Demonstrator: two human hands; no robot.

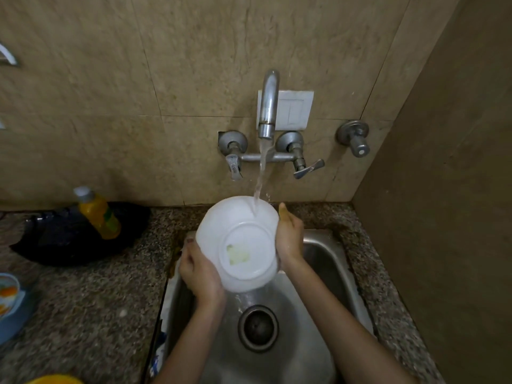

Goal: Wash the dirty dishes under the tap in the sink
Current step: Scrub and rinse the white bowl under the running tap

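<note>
Two bare hands hold one white round bowl [238, 242] above the stainless-steel sink [327, 261], under running water.
Round metal drain [258, 327] sits mid-floor of the sink, nearest the camera. The bowl is clear of the sink floor and tilted, with its underside and foot ring facing up and a pale yellowish patch on the base. Left hand [201, 270] grips the bowl's left side, fingers curled over the rim. Right hand [289, 236] clasps the right side, thumb straight along the wall, other fingers hidden behind the bowl. Water stream [260, 173] lands on the bowl's far outer wall, falling from the curved chrome tap spout [268, 103] on the tiled wall. Speckled granite counter [97, 300] surrounds the sink. Near its far-left edge a tilted yellow plastic bottle [97, 212] touches a black object [61, 239], type unclear.
</note>
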